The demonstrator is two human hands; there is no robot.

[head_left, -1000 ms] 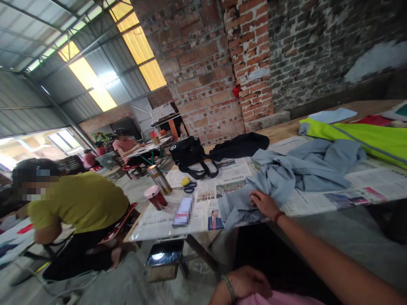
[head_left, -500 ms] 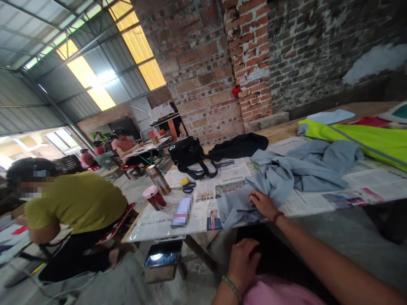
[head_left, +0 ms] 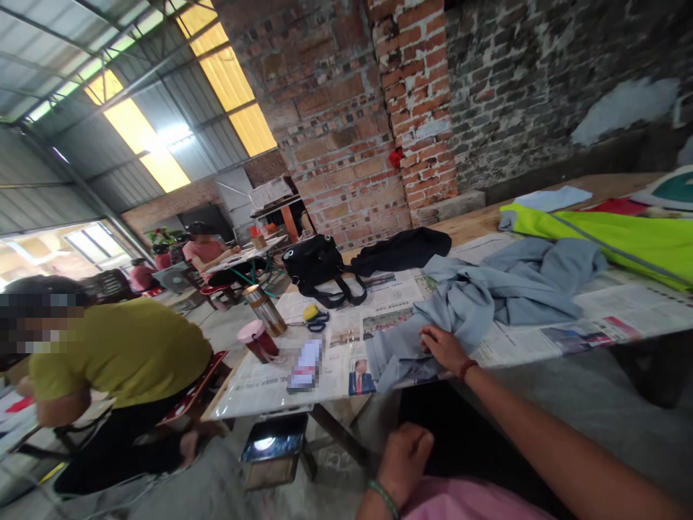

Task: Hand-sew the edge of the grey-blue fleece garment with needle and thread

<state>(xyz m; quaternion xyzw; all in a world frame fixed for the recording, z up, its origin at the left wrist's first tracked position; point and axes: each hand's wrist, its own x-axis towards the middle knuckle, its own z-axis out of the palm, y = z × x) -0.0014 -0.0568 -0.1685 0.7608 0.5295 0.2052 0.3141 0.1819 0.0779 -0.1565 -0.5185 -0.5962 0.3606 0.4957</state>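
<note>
so the grey-blue cloth (head_left: 466, 307) is one big rumpled heap, all loose folds and creases. it's sprawled lengthwise on the newspaper-covered table (head_left: 257, 383), flatter left end reaching the near edge.

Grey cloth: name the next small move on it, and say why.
Perhaps bring the left hand up to the grey cloth and start spreading it: it lies bunched on the newspaper, with only the right hand at it; the left, curled, is apart from it.
</note>
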